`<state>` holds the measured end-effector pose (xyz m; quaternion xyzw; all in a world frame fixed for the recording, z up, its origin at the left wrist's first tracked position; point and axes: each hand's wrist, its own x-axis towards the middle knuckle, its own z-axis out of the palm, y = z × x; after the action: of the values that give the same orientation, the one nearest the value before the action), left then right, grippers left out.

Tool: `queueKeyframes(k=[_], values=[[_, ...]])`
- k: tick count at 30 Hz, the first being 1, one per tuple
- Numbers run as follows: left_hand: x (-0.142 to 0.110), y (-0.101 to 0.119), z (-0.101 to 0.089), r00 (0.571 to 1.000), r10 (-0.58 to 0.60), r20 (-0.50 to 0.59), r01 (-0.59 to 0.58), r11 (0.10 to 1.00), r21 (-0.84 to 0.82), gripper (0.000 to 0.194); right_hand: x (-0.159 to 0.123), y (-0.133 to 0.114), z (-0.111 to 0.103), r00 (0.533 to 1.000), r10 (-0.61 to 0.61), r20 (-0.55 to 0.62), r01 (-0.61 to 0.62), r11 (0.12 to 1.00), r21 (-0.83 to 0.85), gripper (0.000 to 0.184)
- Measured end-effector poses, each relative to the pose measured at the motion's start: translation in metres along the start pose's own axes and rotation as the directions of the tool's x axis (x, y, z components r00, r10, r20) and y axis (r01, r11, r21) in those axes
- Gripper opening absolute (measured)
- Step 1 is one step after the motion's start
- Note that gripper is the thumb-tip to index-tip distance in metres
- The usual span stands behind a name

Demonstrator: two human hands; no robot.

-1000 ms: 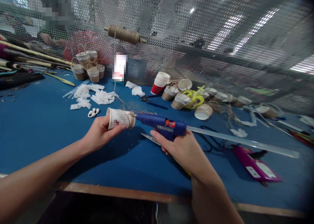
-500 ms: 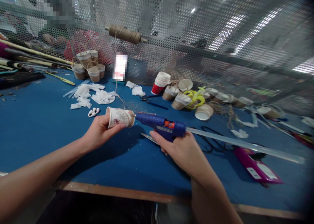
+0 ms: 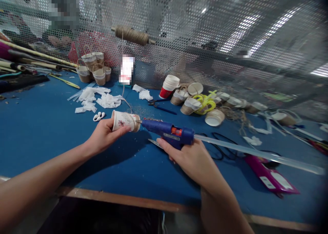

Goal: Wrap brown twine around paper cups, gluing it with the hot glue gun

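Observation:
My left hand (image 3: 106, 135) is closed around a white paper cup (image 3: 122, 121), tipped on its side with the mouth toward the left. Brown twine (image 3: 135, 123) wraps the base end, and a strand leads up from it toward the twine spool (image 3: 132, 35) on the mesh. In my right hand (image 3: 188, 155) is a blue hot glue gun (image 3: 166, 129), its nozzle at the twine-wrapped end of the cup. A long clear glue stick (image 3: 256, 153) sticks out of the gun's back. Under the right hand lies a pointed metal blade (image 3: 154, 143), partly hidden.
Twine-covered cups (image 3: 99, 75) stand at back left, near white fabric scraps (image 3: 109, 100). Pliers (image 3: 162, 107), stacked paper cups (image 3: 169, 86) and more wrapped cups (image 3: 214, 118) lie beyond the gun. A magenta power strip (image 3: 271, 176) sits right. A perforated metal screen (image 3: 179, 39) bounds the back.
The glue gun's nozzle has shifted slightly along the cup's wrapped end. Both hands keep their holds, and the whole view has drifted a little.

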<state>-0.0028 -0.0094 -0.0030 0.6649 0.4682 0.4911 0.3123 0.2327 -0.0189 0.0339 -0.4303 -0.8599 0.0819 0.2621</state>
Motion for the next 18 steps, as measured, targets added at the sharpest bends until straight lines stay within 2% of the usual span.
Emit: queueKeyframes(k=[10, 18], values=[[0.0006, 0.0027, 0.0015, 0.999, -0.053, 0.009, 0.053, 0.997, -0.053, 0.015, -0.0004, -0.0027, -0.0017, 0.998, -0.060, 0.004, 0.060, 0.994, -0.088, 0.023], [0.0004, 0.0031, 0.0018, 0.997, -0.073, -0.001, 0.073, 0.996, -0.052, 0.017, -0.0011, -0.0041, -0.0036, 0.997, -0.070, 0.010, 0.071, 0.995, -0.074, 0.024]])
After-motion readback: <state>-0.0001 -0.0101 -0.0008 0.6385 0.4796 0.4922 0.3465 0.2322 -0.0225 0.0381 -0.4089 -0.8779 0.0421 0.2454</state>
